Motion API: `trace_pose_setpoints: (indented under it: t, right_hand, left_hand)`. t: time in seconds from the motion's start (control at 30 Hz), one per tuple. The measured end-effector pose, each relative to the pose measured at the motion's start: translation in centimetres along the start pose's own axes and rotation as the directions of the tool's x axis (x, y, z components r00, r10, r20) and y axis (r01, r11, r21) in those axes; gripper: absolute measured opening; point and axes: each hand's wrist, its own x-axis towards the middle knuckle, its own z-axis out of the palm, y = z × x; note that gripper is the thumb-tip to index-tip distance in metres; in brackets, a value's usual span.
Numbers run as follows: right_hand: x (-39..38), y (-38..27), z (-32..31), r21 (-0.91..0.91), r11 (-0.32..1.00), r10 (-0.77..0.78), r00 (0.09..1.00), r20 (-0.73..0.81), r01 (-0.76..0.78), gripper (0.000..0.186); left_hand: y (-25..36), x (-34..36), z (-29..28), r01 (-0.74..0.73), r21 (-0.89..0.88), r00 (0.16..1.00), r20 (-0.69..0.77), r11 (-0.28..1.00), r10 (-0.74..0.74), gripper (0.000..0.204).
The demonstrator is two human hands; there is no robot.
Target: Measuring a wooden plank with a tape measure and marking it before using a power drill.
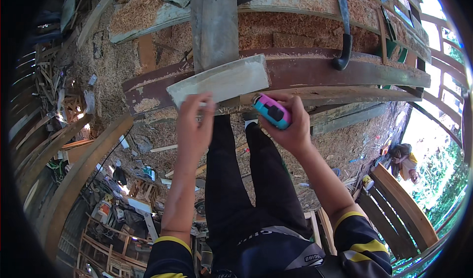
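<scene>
My right hand (295, 128) is closed around a pink and blue tape measure (268, 108), held just in front of the workbench edge. No blade of tape can be made out coming from it. A short pale wooden board (224, 81) lies at a slant across the bench's near beam and the end of a long grey plank (214, 27). Beside the short board's lower left corner is my left hand (193, 123), fingers partly bent and apart from the thumb, with nothing seen in it. Its fingertips are slightly blurred, and whether they touch the board is unclear.
A dark brown beam (300, 64) forms the bench's near side, with wood shavings (310, 29) behind it. A long knife with a black handle (344, 36) rests across the beam at the right. Scrap wood (47, 81) litters the left. Another person (406, 164) is far off at the right.
</scene>
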Motion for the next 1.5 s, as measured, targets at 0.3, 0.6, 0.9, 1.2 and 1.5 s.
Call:
trace_pose_setpoints:
  t: [0.3,0.6,0.9,1.2,1.5]
  right_hand:
    - [-2.7,-1.9,2.0,-0.015,0.992,0.127,0.986,0.112,-0.126,0.059]
    - [-7.2,-0.4,2.1,-0.083,0.946,0.324,0.917,0.230,-0.314,0.080]
    - [-7.5,-1.3,1.9,-0.040,0.917,0.393,0.878,0.273,-0.398,0.083]
    - [-8.2,-1.6,2.8,0.030,0.906,0.399,0.874,0.276,-0.423,0.079]
    - [-9.3,0.1,3.8,0.071,0.912,0.376,0.893,0.247,-0.404,0.076]
  left_hand:
    - [2.9,1.0,3.7,0.387,-0.283,0.874,0.414,0.877,-0.252,0.028]
    - [-1.0,8.9,3.7,-0.268,0.239,0.963,0.056,0.933,0.262,0.018]
    - [-2.2,8.6,6.4,-0.327,0.490,0.913,-0.056,0.808,0.404,0.010]
    - [-2.9,8.8,6.8,-0.291,0.505,0.917,-0.095,0.813,0.388,0.011]
    - [-2.4,8.9,6.4,-0.346,0.402,0.898,-0.121,0.848,0.424,0.006]
